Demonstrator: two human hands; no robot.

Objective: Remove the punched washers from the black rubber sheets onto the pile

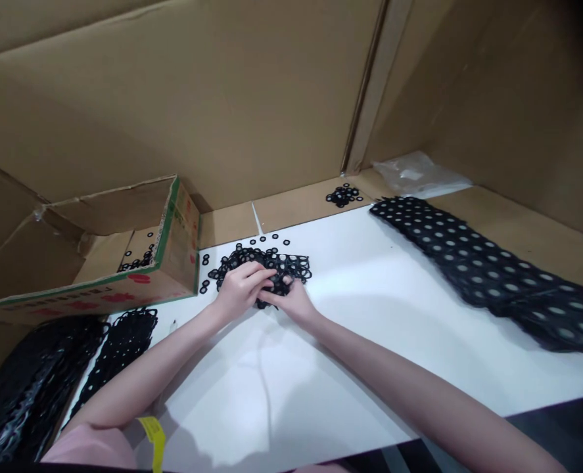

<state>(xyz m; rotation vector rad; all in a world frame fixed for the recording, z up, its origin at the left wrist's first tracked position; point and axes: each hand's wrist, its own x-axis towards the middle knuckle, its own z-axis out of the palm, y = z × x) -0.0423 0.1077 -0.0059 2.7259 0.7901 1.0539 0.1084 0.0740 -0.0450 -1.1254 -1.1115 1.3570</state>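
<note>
A heap of small black rings (229,261) lies on the white tabletop. Over its right part is a piece of black sheet with round holes (296,261). My left hand (242,287) is at the front of the heap, fingers pinched together; what lies between their tips is hidden. My right hand (297,303) is closed on the near edge of the holed black sheet, thumb on top, its fingertips close to the left hand's. Several single rings are scattered behind and left of the heap.
An open cardboard box (180,236) with rings inside stands left. Black holed sheets (123,345) and a black stack (35,381) lie before it. A long holed black strip (468,263) lies right, a small ring pile (343,195) and clear plastic bag (419,174) behind. Cardboard walls surround the table.
</note>
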